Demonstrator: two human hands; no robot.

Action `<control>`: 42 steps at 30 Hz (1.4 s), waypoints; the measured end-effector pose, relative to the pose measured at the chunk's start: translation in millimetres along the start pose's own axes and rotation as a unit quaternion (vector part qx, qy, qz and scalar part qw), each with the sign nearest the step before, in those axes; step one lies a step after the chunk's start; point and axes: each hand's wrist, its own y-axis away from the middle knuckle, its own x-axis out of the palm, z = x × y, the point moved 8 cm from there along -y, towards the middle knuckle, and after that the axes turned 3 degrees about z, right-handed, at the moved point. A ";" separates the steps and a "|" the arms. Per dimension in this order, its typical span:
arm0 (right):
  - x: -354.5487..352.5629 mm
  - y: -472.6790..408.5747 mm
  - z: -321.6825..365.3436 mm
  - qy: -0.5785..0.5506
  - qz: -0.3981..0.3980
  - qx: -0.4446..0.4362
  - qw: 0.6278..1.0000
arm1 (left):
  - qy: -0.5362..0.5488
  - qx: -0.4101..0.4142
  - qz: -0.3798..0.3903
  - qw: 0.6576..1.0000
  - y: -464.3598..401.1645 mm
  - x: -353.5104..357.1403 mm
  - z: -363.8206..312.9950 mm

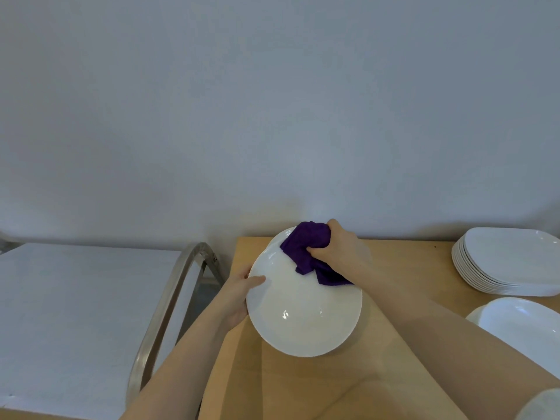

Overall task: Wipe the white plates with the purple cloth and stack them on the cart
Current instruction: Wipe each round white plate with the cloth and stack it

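A round white plate (303, 310) is held tilted above the wooden table (403, 268). My left hand (239, 295) grips its left rim, thumb on the upper face. My right hand (336, 247) holds the bunched purple cloth (309, 253) and presses it on the plate's far upper part. The cart (75, 313) with a white top and a metal handle (169, 301) stands to the left of the table; no plates show on it.
A stack of several white plates (509, 262) sits at the table's far right. Another white plate (527, 328) lies nearer, at the right edge. A plain wall runs behind the table and the cart.
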 end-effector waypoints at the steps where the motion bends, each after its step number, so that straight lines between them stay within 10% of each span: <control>1: -0.6 -1.7 -5.2 -0.019 -0.002 0.012 1.000 | 0.015 0.004 0.002 1.000 -0.5 0.8 0.8; 10: -4.7 -11.0 -37.3 -0.217 -0.056 0.070 0.972 | 0.144 0.027 0.050 0.988 0.2 19.7 25.2; 27: 19.6 -16.5 2.8 -0.206 0.073 0.013 0.976 | -0.059 0.036 0.024 0.997 -2.2 -20.9 -37.5; 42: 35.7 8.9 -35.6 -0.443 0.000 0.099 0.891 | 0.144 0.155 -0.008 0.977 20.2 30.6 15.8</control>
